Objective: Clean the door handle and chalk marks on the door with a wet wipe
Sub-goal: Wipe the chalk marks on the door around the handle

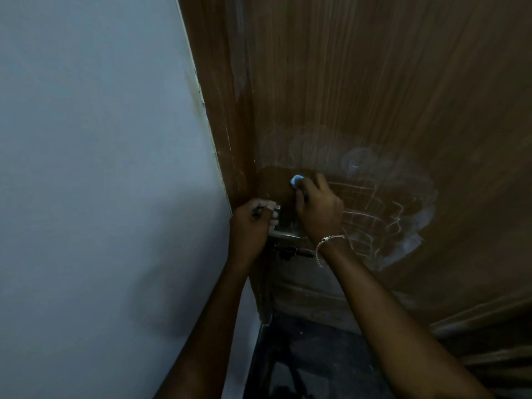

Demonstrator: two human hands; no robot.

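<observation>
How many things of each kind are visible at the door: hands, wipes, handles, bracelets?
Hands: 2, the left hand and the right hand
Wet wipe: 1
Door handle: 1
Bracelet: 1
Total: 5

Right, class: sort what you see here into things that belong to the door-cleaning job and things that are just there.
Part of the job:
- crumpled blue wet wipe in the right hand
- silver metal door handle, gripped by the left hand
- white chalk marks on the brown wooden door

Just there:
- pale grey wall
- dark floor
- thin silver bracelet
</observation>
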